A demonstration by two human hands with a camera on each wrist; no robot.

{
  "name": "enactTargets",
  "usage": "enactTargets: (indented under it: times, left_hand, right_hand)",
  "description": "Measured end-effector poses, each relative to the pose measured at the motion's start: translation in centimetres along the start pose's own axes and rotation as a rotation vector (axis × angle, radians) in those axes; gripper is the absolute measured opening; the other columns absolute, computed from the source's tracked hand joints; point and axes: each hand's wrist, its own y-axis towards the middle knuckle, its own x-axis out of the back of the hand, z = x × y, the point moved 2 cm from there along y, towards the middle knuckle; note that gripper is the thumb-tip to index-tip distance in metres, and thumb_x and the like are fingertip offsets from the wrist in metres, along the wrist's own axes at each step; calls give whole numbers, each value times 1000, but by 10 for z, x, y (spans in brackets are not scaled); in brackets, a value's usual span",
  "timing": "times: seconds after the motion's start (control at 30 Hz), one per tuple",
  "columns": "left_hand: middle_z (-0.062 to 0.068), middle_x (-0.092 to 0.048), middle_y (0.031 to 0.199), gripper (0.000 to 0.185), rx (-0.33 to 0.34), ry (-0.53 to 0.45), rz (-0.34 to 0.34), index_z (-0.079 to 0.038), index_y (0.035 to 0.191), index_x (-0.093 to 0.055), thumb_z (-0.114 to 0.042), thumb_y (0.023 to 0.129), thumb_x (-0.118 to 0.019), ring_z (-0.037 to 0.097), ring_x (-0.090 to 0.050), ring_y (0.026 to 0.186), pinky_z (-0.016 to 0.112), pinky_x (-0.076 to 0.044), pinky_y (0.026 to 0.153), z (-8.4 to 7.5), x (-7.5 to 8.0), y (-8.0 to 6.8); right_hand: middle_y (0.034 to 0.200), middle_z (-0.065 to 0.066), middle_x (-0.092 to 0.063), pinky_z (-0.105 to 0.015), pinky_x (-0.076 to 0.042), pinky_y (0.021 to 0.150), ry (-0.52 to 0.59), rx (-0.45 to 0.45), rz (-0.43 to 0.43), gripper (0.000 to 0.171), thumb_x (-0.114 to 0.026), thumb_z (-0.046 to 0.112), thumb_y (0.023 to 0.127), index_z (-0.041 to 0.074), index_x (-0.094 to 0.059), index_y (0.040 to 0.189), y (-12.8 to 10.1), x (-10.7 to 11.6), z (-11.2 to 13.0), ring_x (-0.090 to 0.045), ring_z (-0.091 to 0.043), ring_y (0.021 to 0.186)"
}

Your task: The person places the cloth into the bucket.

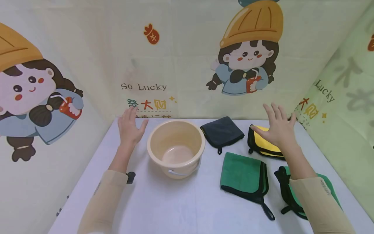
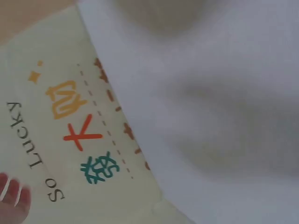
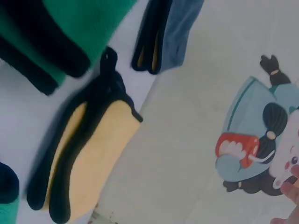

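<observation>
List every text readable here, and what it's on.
"So Lucky": rear backdrop
"發大财": rear backdrop, below that
"Lucky": right-hand backdrop
"大财": right-hand backdrop
Line beneath "發大财": cut off, unreadable
Mark on printed red pouch: unclear
Print on right sleeve: too small to read

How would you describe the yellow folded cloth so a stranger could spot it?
On the white table, find the beige bucket. To its right, along the far side, a dark folded cloth comes first, then the yellow folded cloth, partly hidden by the right hand in the head view. Its yellow face sets it apart from the green cloths.
</observation>
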Motion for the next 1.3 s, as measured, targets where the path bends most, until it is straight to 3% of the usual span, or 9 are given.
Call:
enactTargets:
  times: [0.07,0.13,0.23,0.37,0.47,0.6,0.77,1.0,1.3]
  left_hand:
    - [16,-43,135,58,47,-208,-54,-7,137,-37,-30,88,-57,34,-40,122,52,-32,101,-3,3,-4]
    - [16,-53,123,53,117,-382,-57,-5,132,-43,-26,86,-61,28,-52,105,43,-46,88,-5,4,-9]
    - [16,-57,114,50,231,-567,47,-3,129,-44,-24,87,-61,18,-59,88,31,-54,75,-5,4,-17]
    - [13,-57,110,50,371,-803,232,-1,132,-39,-24,91,-56,10,-61,80,27,-56,72,-8,5,-30]
    - [3,-59,101,50,442,-917,329,-2,133,-36,-23,92,-54,9,-61,77,26,-56,71,-10,7,-38]
    - [-4,-60,90,45,536,-1018,401,-3,131,-37,-21,92,-53,11,-61,71,25,-56,67,-12,9,-45]
    - [-3,-57,96,48,612,-1050,470,-3,133,-34,-21,92,-52,13,-63,72,26,-56,68,-12,8,-49]
    - [0,-55,97,50,636,-1072,531,-5,134,-34,-16,90,-55,15,-63,73,28,-56,68,-13,7,-54]
    - [0,-58,94,50,636,-1060,556,-3,134,-36,-13,89,-57,15,-63,75,30,-56,70,-15,6,-54]
  right_hand:
    - [146,-19,-19,-70,0,100,14,43,-49,90,-61,53,76,16,-16,145,-9,-1,8,-16,-41,132]
    - [142,-19,-23,-69,-7,100,24,83,-64,91,-65,48,73,14,-18,143,-19,-4,16,-22,-41,127]
    - [140,-20,-26,-68,-14,98,12,128,-45,92,-68,47,70,14,-20,142,-34,-12,26,-25,-41,124]
    - [137,-20,-30,-64,-21,96,-18,170,-7,94,-68,51,68,15,-22,142,-54,-27,36,-28,-38,123]
    - [134,-19,-33,-61,-23,95,-43,196,19,93,-67,54,68,14,-26,140,-71,-39,41,-32,-38,120]
    - [131,-18,-37,-59,-26,95,-78,227,61,91,-66,59,67,15,-28,138,-90,-54,47,-37,-38,116]
    - [129,-17,-40,-60,-28,95,-69,260,90,91,-66,62,65,20,-30,137,-105,-69,51,-40,-39,113]
    - [125,-15,-44,-60,-32,91,-76,319,106,90,-62,69,64,20,-37,135,-119,-83,56,-43,-37,110]
    - [125,-16,-45,-63,-29,94,-93,313,249,90,-55,76,65,22,-39,135,-130,-94,60,-44,-38,111]
